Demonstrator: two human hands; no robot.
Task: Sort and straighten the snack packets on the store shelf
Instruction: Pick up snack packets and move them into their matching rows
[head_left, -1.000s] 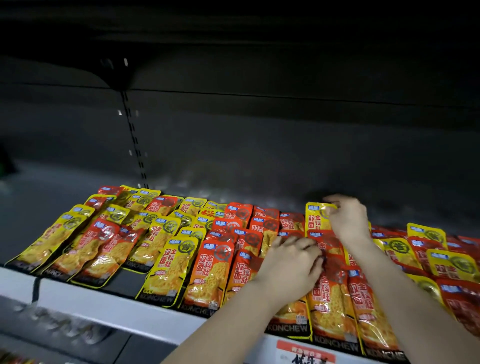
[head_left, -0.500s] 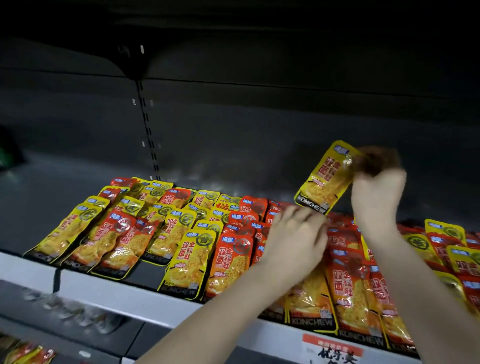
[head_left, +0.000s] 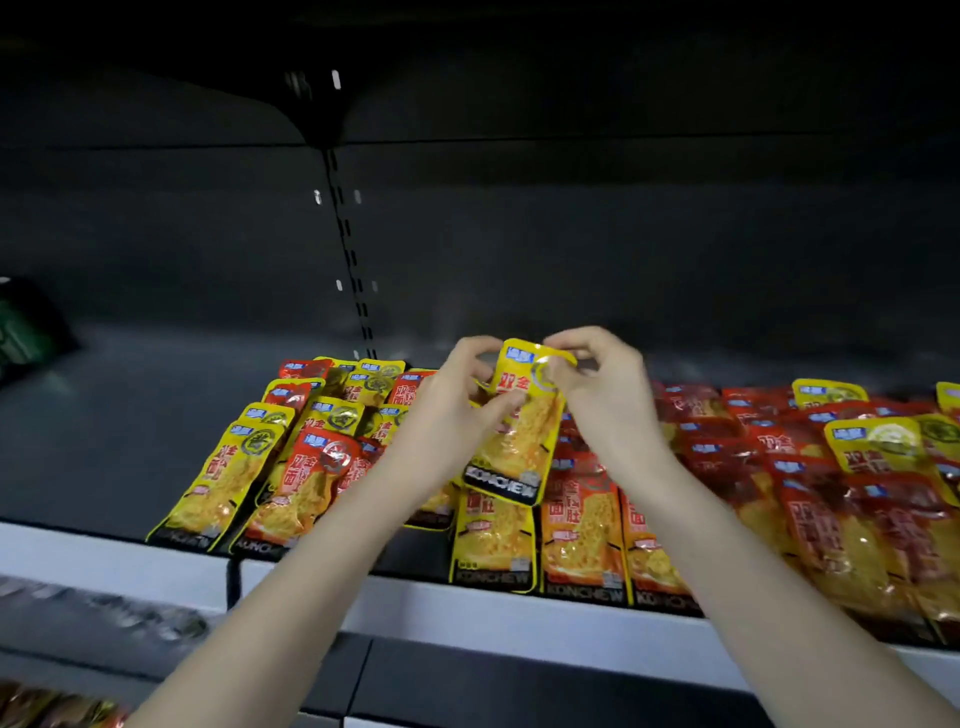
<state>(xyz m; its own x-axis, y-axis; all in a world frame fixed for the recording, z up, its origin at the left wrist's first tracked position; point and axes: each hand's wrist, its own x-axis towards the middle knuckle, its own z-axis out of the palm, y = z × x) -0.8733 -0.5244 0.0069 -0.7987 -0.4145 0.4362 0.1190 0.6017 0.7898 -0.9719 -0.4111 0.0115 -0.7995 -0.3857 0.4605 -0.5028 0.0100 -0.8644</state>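
A yellow snack packet (head_left: 519, 436) hangs upright above the shelf, held by both hands. My left hand (head_left: 457, 405) pinches its upper left side and my right hand (head_left: 602, 395) pinches its top right corner. Below lie several yellow packets (head_left: 223, 478) and red packets (head_left: 306, 483) in mixed, overlapping rows on the left. More red packets (head_left: 810, 514) fill the right side, with a few yellow ones (head_left: 878, 447) on top. Some packets lie skewed.
The dark shelf (head_left: 93, 431) runs left of the packets as bare surface. A white price rail (head_left: 519, 618) lines its front edge. A slotted upright (head_left: 348, 249) stands on the back wall. A green item (head_left: 21, 332) sits far left. More packets (head_left: 57, 712) show on the shelf below.
My right hand lifted a yellow packet from the pile and carried it left. My left hand left the red packets and took hold of it too.
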